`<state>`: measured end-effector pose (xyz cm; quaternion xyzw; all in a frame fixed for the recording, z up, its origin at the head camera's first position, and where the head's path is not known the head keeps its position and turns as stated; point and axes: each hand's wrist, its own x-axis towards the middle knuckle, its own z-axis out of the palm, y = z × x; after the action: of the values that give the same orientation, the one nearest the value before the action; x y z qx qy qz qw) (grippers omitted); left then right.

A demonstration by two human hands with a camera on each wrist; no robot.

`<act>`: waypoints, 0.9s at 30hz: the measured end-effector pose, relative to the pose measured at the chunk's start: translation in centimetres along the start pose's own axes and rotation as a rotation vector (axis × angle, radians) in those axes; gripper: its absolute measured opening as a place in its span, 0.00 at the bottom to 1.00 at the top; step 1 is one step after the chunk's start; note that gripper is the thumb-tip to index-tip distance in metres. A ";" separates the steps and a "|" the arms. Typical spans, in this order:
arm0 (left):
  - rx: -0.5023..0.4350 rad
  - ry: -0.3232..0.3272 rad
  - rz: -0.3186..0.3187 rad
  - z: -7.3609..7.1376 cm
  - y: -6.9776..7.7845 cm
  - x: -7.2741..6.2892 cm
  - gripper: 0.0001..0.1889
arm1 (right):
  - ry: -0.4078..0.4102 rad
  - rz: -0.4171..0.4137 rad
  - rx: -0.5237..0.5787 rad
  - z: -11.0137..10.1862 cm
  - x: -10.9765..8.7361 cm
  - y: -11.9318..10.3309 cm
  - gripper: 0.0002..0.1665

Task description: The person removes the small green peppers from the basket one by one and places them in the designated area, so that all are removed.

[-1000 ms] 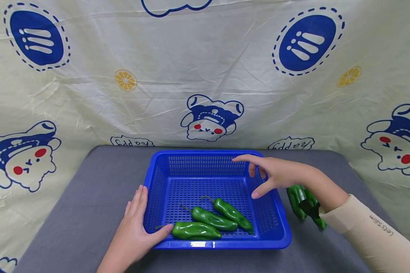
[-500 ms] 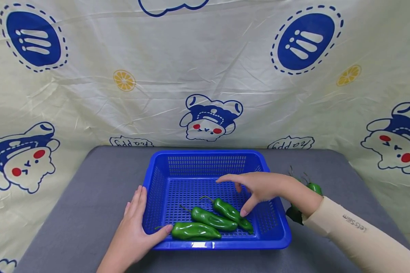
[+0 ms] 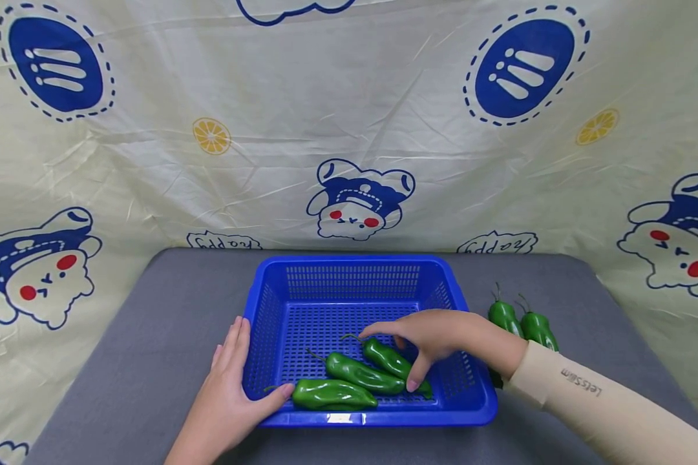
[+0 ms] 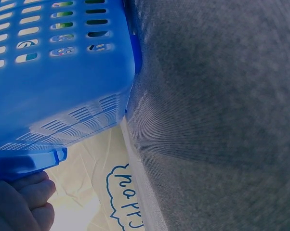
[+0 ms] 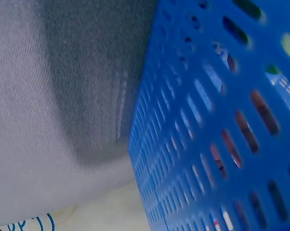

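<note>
A blue plastic basket (image 3: 267, 413) with slotted walls stands on the grey cloth. Three glossy green peppers lie in its front part: a front pepper (image 3: 334, 394), a middle pepper (image 3: 363, 373) and a rear pepper (image 3: 384, 355). My left hand (image 3: 232, 381) holds the basket's front left corner, thumb over the rim and fingers along the outside wall. My right hand (image 3: 436, 336) reaches over the right wall, thumb and index finger spread about the rear pepper. The thumb overlaps its lower end; contact is unclear. The other right fingers are mostly hidden.
Two more green peppers, a left one (image 3: 505, 318) and a right one (image 3: 538, 328), lie right of the basket, partly behind the right forearm. The grey cloth (image 3: 198, 297) covers the table. A printed curtain (image 3: 267, 161) hangs behind it.
My right hand has come down and left from above the basket's right wall to the rear pepper. The left hand, basket and peppers inside have stayed in place.
</note>
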<state>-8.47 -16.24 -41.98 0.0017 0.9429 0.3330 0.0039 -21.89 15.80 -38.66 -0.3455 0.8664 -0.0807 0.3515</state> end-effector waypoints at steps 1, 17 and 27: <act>0.000 0.001 0.001 0.0 0.0 0.0 0.62 | -0.006 0.006 -0.005 0.1 0.1 0.0 0.59; -0.006 0.009 0.019 0.1 -0.1 0.0 0.62 | -0.035 0.028 -0.053 1.7 0.8 0.2 0.63; -0.023 0.011 0.027 0.0 0.0 -0.1 0.62 | -0.025 0.037 -0.048 1.8 0.7 0.1 0.62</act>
<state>-8.41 -16.22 -42.02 0.0128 0.9390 0.3437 -0.0056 -21.12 15.63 -40.38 -0.3388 0.8698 -0.0489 0.3554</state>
